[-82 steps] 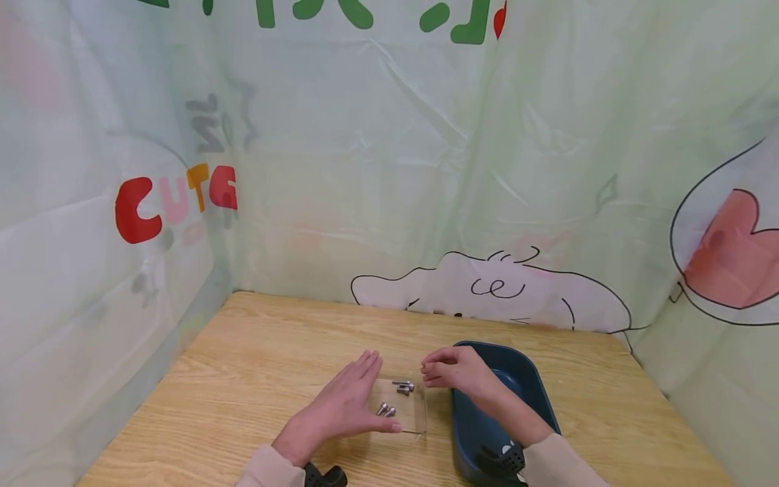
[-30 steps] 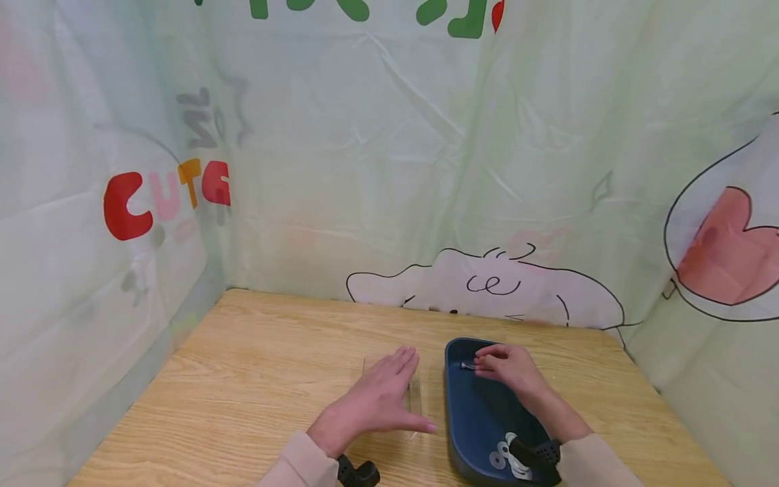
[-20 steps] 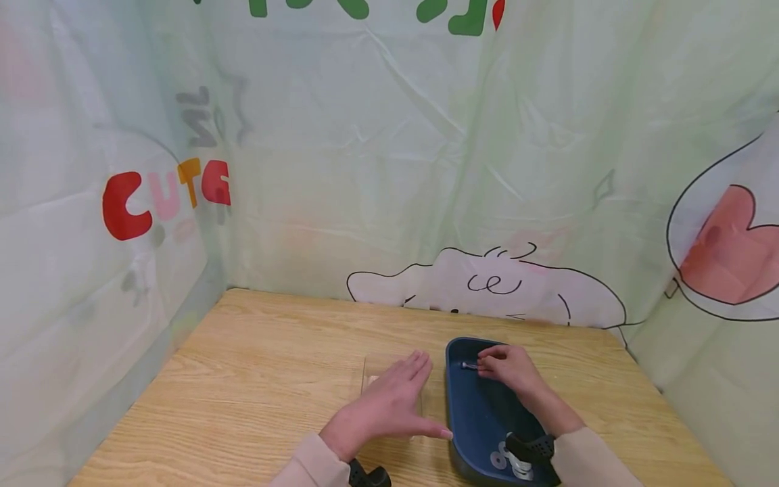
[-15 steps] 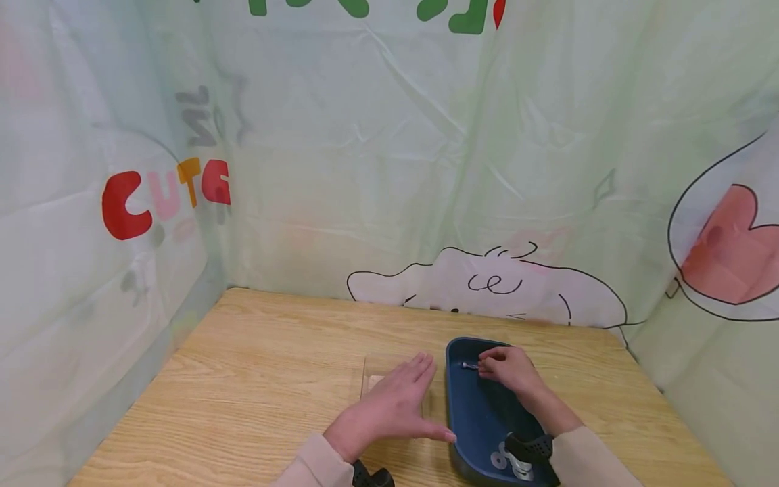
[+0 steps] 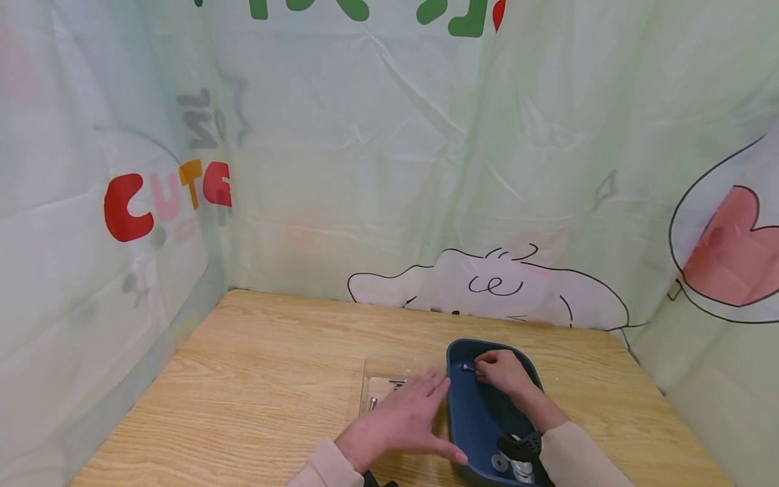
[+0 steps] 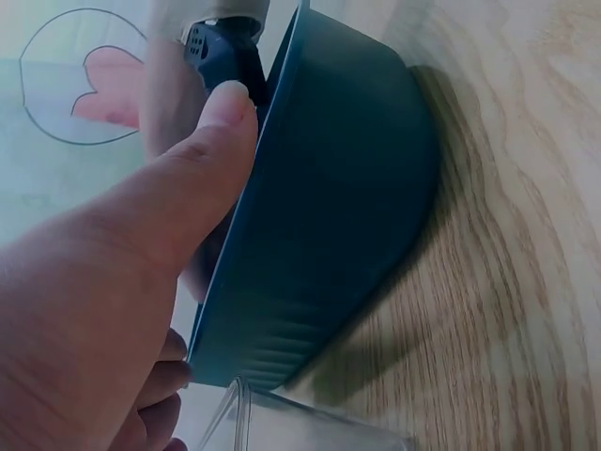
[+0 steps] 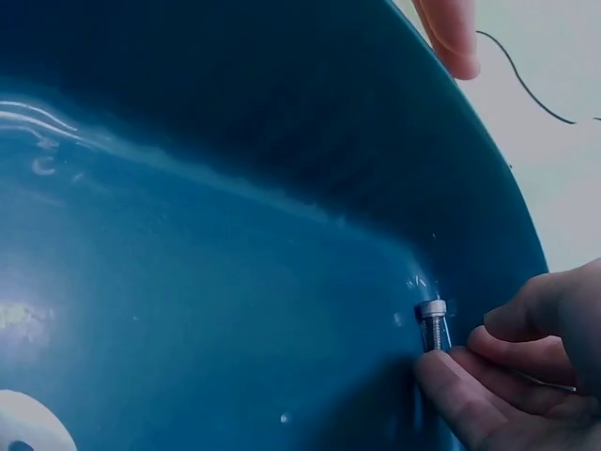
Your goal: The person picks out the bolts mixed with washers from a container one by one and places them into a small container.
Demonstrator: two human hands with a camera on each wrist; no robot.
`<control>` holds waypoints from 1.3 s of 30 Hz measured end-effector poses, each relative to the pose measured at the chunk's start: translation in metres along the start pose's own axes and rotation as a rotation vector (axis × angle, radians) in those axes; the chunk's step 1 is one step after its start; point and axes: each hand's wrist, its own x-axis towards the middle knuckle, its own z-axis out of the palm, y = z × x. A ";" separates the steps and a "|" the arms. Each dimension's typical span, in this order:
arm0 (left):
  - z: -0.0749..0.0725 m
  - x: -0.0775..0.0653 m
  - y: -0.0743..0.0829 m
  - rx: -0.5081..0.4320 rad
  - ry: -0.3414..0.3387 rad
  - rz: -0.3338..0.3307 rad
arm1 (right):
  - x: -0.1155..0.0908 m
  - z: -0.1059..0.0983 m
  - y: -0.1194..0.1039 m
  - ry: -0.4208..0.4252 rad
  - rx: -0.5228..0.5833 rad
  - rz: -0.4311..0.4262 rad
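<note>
Inside the far end of the dark blue bin (image 5: 471,412), a socket head bolt (image 7: 433,324) lies on the floor, its head and upper thread showing. My right hand (image 5: 504,372) has its bent fingertips at the bolt's lower end, which they hide. A thin metal edge (image 7: 549,383) shows between those fingers, too little to identify. My left hand (image 5: 408,416) stretches over the near right part of a clear plastic box (image 5: 363,385), its thumb (image 6: 225,108) at the bin's near left rim. Several bolts (image 5: 373,403) lie in the box, partly covered by the left hand.
White and grey washers (image 5: 500,462) lie at the bin's near end, partly behind the right wrist's black camera strap (image 5: 520,446). The box stands just left of the bin on a wooden table (image 5: 274,379). Printed curtains (image 5: 341,203) enclose the table's back and sides.
My right hand has gone from beside the clear box into the bin, to the bolt. My left hand has shifted right and nearer to me, up to the bin, uncovering bolts in the box.
</note>
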 end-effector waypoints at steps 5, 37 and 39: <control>0.001 0.000 0.000 -0.016 -0.032 0.012 | 0.002 0.003 0.000 -0.003 -0.017 -0.007; 0.004 0.000 0.004 0.042 -0.016 -0.005 | 0.001 0.019 -0.008 -0.026 -0.051 -0.011; 0.003 0.000 0.005 0.037 -0.019 -0.007 | 0.000 0.020 -0.009 -0.032 -0.056 -0.009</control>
